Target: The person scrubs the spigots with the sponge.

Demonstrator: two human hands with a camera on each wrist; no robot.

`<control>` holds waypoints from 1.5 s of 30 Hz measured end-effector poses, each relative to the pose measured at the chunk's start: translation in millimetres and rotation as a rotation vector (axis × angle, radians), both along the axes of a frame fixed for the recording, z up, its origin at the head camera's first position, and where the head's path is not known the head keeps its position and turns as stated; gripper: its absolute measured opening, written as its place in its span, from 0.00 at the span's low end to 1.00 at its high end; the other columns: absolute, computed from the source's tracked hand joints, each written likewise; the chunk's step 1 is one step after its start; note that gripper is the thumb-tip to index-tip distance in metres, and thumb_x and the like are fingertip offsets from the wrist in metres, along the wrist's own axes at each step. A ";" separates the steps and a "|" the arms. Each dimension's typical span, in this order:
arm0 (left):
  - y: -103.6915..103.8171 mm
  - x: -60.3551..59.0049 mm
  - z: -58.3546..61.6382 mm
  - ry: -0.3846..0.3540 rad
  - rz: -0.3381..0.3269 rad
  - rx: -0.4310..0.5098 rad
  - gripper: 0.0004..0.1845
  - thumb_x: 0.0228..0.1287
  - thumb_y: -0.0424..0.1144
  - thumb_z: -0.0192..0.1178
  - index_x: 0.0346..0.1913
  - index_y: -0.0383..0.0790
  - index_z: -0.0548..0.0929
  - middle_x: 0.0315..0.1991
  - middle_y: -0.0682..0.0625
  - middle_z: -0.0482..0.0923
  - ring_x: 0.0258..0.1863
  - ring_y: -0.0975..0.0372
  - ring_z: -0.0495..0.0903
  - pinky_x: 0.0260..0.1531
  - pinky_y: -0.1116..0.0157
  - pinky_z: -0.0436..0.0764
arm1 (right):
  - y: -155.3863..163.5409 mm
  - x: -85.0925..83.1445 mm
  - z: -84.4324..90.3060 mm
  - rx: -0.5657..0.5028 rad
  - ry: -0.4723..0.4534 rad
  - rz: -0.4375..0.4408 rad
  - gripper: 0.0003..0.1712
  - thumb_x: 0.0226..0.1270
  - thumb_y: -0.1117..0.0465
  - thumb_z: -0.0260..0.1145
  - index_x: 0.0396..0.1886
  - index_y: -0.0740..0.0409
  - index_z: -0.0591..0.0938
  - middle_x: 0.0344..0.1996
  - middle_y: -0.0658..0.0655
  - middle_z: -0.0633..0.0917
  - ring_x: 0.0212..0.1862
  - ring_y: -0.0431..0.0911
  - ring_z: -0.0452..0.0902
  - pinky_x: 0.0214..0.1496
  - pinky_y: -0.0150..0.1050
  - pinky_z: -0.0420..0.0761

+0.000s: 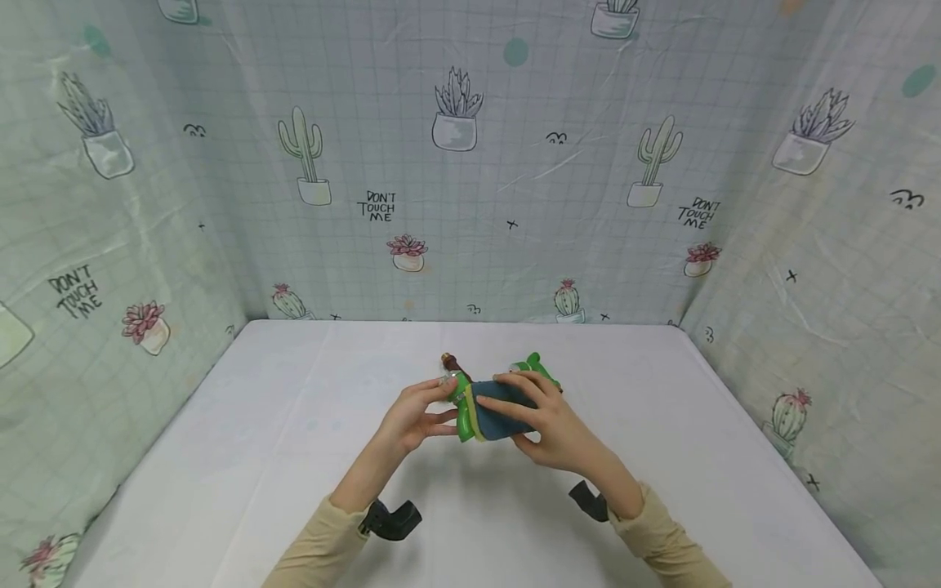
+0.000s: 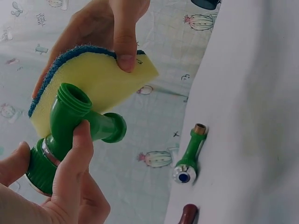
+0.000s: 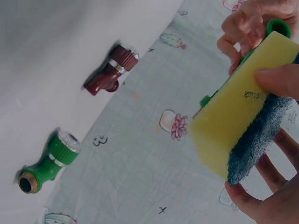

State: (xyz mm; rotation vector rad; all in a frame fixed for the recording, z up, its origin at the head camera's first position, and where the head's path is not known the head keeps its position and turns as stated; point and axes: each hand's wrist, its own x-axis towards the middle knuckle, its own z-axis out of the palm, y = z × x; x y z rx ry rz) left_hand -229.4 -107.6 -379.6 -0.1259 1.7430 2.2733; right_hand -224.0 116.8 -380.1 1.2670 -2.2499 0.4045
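My left hand (image 1: pixel 417 418) grips a green plastic pipe fitting (image 2: pixel 65 119) by its ribbed end, thumb on one side and fingers on the other. The fitting has a threaded open mouth and a side branch, both showing in the left wrist view. In my right hand (image 1: pixel 553 418) is a sponge (image 3: pixel 243 102), yellow with a blue scouring layer, pinched between thumb and fingers. Its yellow face lies against the fitting, hiding part of it in the right wrist view. Both hands are raised over the white table's middle.
Beyond the hands, a dark red tap (image 3: pixel 110 72) and a green tap (image 3: pixel 50 158) with a brass end lie on the white table (image 1: pixel 294 490). Behind and at the sides hangs a cactus-print cloth (image 1: pixel 515 147). A black wrist mount (image 1: pixel 393 521) sits at the left wrist.
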 end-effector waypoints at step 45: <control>-3.1 -1.3 3.5 0.021 -0.021 0.084 0.23 0.68 0.44 0.45 0.58 0.29 0.65 0.56 0.41 0.58 0.55 0.38 0.67 0.42 0.57 0.81 | 8.9 -14.5 -4.2 -0.109 -0.028 -0.119 0.41 0.44 0.65 0.70 0.61 0.39 0.68 0.60 0.58 0.65 0.56 0.53 0.60 0.51 0.54 0.71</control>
